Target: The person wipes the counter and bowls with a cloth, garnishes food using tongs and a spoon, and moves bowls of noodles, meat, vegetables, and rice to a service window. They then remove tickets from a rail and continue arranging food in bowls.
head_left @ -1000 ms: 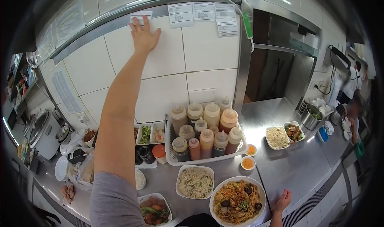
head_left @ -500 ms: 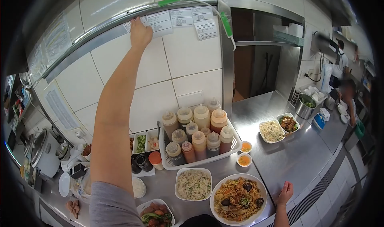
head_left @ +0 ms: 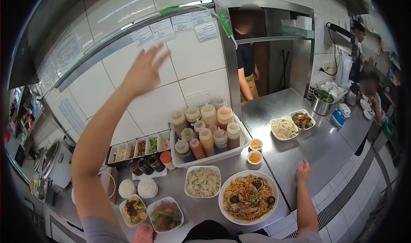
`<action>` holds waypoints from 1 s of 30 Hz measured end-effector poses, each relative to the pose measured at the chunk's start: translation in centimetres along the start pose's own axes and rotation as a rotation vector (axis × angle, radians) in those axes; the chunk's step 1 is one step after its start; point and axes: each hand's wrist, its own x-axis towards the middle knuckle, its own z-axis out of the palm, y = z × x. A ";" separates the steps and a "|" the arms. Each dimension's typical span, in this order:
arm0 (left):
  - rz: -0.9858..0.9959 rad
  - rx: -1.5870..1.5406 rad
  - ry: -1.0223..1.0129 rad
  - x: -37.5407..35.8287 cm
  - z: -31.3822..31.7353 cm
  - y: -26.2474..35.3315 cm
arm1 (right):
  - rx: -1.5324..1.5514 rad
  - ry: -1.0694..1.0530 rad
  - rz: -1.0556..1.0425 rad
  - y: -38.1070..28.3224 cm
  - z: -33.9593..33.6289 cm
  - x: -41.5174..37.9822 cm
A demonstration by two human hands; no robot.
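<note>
Up near the wall tiles, head view: left hand (head_left: 143, 71) raised in the air, fingers spread apart, palm toward the tiles, holding nothing and touching nothing. Above and just right of that hand, a row of paper order slips (head_left: 162, 29) hangs from a metal rail (head_left: 107, 46) along the wall; hand and slips are apart. Right hand (head_left: 303, 171) rests low on the steel tabletop (head_left: 317, 153), fingers loosely extended, empty, flat against the surface near its front edge. Just left of the right hand, a large white plate of noodles (head_left: 248, 196) with dark mushrooms on top. Further left of it, a rectangular dish of fried rice (head_left: 203, 181). Beyond those two, between both hands, a white basket (head_left: 231, 151) packed with upright squeeze bottles (head_left: 208, 140). Two small sauce cups (head_left: 255, 151) stand just right of the basket, above the right hand. Below the left forearm: a row of small garnish trays (head_left: 143, 146), two dark jars, two round white cups, and two dishes of vegetables and meat (head_left: 165, 214) at the near edge. Up and right of the right hand, two more filled dishes (head_left: 293, 125) sit together, a metal pot (head_left: 322, 101) behind them. Another person (head_left: 246, 63) stands in the pass-through opening; further people at far right.
</note>
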 end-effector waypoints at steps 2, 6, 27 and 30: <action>0.176 -0.016 -0.118 -3.9 -3.3 4.7 | -0.119 0.021 -0.041 1.2 1.8 3.7; 0.267 -0.161 -0.160 -12.6 -9.5 14.4 | -0.478 0.028 -0.169 7.3 4.9 11.4; -1.432 -0.607 0.030 -21.4 -12.2 51.7 | -0.616 -0.704 -0.669 -5.9 5.2 9.4; -1.575 -0.677 0.009 -22.6 -13.1 54.6 | -0.601 -0.713 -0.720 -6.1 5.6 9.1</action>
